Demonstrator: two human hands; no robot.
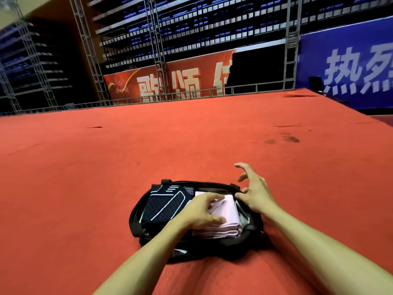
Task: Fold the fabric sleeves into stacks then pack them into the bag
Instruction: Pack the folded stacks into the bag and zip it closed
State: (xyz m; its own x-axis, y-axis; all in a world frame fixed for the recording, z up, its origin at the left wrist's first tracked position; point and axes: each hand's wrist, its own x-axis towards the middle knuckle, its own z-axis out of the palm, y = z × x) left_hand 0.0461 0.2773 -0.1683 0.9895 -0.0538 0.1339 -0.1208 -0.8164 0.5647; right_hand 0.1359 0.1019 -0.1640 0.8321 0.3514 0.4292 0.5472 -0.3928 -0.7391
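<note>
A black soft fabric bag (pixel 136 216) lies open on the red carpeted floor (pixel 106 167), at the lower centre of the frame. Two folded stacks sit side by side inside it. A navy quilted stack with white line patterns (pixel 163 205) fills the left part. A pale pink stack of folded sleeves (pixel 228 211) fills the right part, and its layers show at the near edge.

The left hand (pixel 202 211) comes in from the lower left and rests on top of the pink stack. Its fingers are slightly apart and lie across the upper layers, with the thumb out along the near side. It covers the seam between the two stacks, so whether they touch there cannot be told. The right hand (pixel 255 192) is at the bag's right rim. Its thumb points toward the rim beside the pink stack, and its other fingers are spread wide in the air, holding nothing.

Dark smudges (pixel 285 139) mark the carpet at the middle right. Beyond the carpet's far edge, a red banner with white characters (pixel 170 81) hangs at the upper centre and a blue banner with pale characters (pixel 350 67) at the upper right. Grey metal truss towers (pixel 89 50) stand before tiers of blue seats (pixel 191 24).
</note>
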